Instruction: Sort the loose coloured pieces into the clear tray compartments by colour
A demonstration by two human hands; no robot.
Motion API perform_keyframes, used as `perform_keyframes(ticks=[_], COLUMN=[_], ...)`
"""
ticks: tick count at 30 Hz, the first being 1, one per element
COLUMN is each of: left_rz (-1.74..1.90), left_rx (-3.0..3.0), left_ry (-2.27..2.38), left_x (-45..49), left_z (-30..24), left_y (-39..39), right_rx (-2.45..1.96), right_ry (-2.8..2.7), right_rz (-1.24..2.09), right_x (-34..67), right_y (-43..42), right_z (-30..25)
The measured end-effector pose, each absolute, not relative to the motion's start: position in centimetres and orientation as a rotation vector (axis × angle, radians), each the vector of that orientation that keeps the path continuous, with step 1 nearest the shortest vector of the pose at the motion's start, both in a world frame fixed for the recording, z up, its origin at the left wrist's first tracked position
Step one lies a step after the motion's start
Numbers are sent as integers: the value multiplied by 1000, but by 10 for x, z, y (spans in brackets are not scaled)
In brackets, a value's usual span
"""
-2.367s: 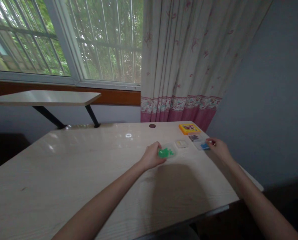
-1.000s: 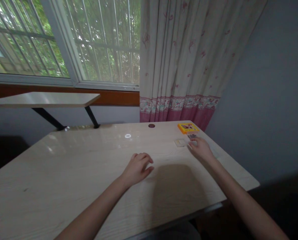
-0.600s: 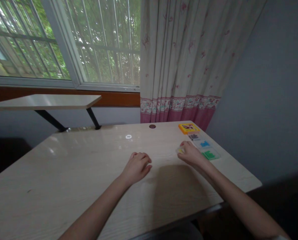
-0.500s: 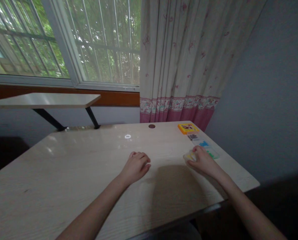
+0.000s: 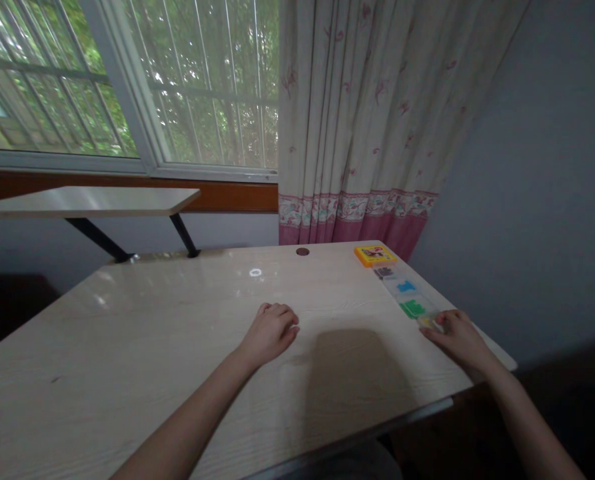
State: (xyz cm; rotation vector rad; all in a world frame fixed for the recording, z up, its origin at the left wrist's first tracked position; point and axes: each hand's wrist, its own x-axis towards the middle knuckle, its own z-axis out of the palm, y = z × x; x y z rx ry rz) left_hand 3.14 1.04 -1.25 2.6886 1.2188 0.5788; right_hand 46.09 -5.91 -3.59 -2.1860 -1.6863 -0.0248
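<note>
My right hand (image 5: 461, 339) is closed around a small clear plastic box (image 5: 430, 325) with yellow pieces inside, near the right edge of the table. Just beyond it is a clear box holding green pieces (image 5: 412, 307), then one with blue pieces (image 5: 406, 286) and one with dark pieces (image 5: 384, 272). These boxes run in a line toward the back. My left hand (image 5: 272, 333) rests on the tabletop, fingers loosely curled and thumb apart, with nothing seen in it.
An orange-yellow box (image 5: 374, 255) with a picture on its lid lies at the back right corner of the wooden table (image 5: 177, 353). A raised shelf (image 5: 102, 199) stands at the back left. Behind are a window and a curtain (image 5: 357, 133); a wall rises on the right.
My right hand has moved right and toward me with the yellow-piece box, to the near end of the row. The green pieces now show fully. My left hand has stayed put.
</note>
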Motion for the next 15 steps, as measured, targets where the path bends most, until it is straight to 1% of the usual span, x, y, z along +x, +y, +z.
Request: perform_keyframes(ticks=[2, 4, 7, 10, 15], left_rz=[588, 610, 652, 671, 511], left_rx=[2689, 2680, 2606, 2484, 2323], left_ry=[1214, 1250, 1484, 1796, 2125], left_x=[32, 33, 33, 28, 13], left_z=[-11, -9, -6, -9, -24], left_y=[10, 10, 11, 14, 27], right_rx=[-2186, -2168, -1991, -1803, -1847], right_ry=[-1706, -1721, -1776, -1950, -2144], right_rz=[-23, -111, -274, -145, 125], right_x=[461, 456, 425, 367, 262], right_y=[-59, -57, -47, -27, 17], right_z=[-32, -25, -10, 1, 1])
